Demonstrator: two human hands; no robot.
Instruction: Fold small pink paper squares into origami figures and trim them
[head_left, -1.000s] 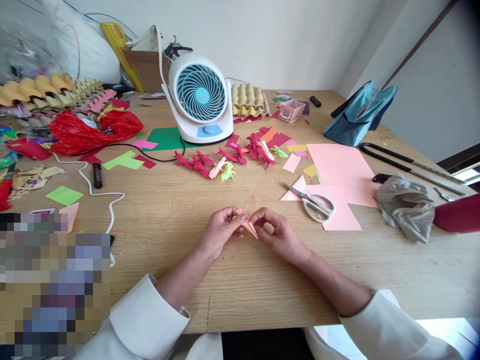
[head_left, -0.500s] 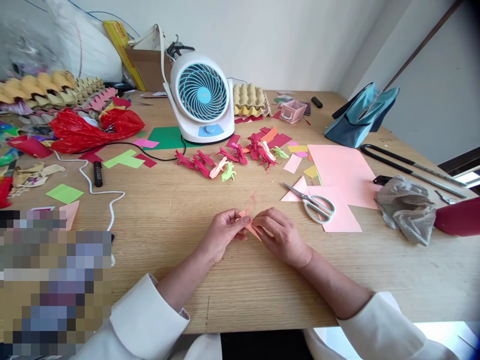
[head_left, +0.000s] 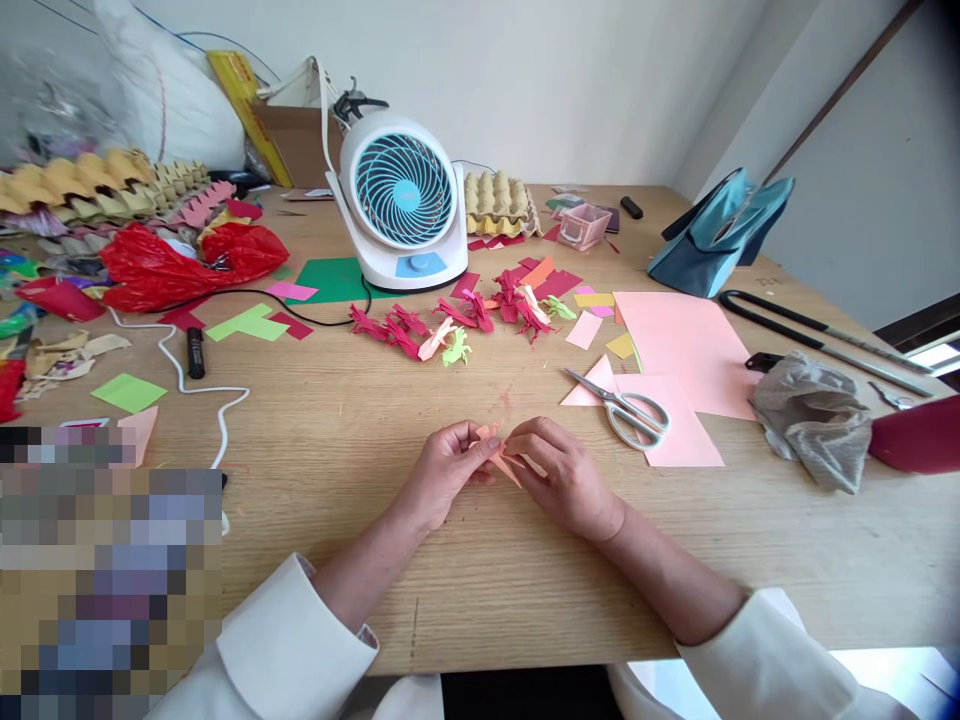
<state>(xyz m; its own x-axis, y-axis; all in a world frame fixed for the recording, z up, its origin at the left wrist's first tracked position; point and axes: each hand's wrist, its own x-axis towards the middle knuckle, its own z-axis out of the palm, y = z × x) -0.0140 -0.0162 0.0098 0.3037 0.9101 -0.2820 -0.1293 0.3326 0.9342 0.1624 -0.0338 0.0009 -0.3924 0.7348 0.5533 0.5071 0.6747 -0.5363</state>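
Low over the middle of the table, an orange folded paper figure [head_left: 507, 466] sits between my two hands, its narrow points sticking out. My left hand [head_left: 450, 468] pinches it between thumb and fingers. From the other side my right hand [head_left: 561, 470] is closed on its right edge with the fingertips; the exact grip is partly hidden. Scissors [head_left: 634, 415] with white handles lie to the right, on pink paper [head_left: 694, 435]. Beyond my hands stands a row of folded paper figures, among them a red one [head_left: 403, 335] and a light green one [head_left: 456, 347].
A white fan [head_left: 409, 200] stands at the back, near egg cartons [head_left: 499, 195]. On the left are a red plastic bag [head_left: 150, 265], a black marker [head_left: 196, 353] and a white cord [head_left: 223, 425]. A blue bag [head_left: 701, 245] and crumpled grey plastic [head_left: 810, 415] are on the right.
The orange paper figure has turned slightly in my fingers, and one more of its points shows. Both hands stay in nearly the same place.
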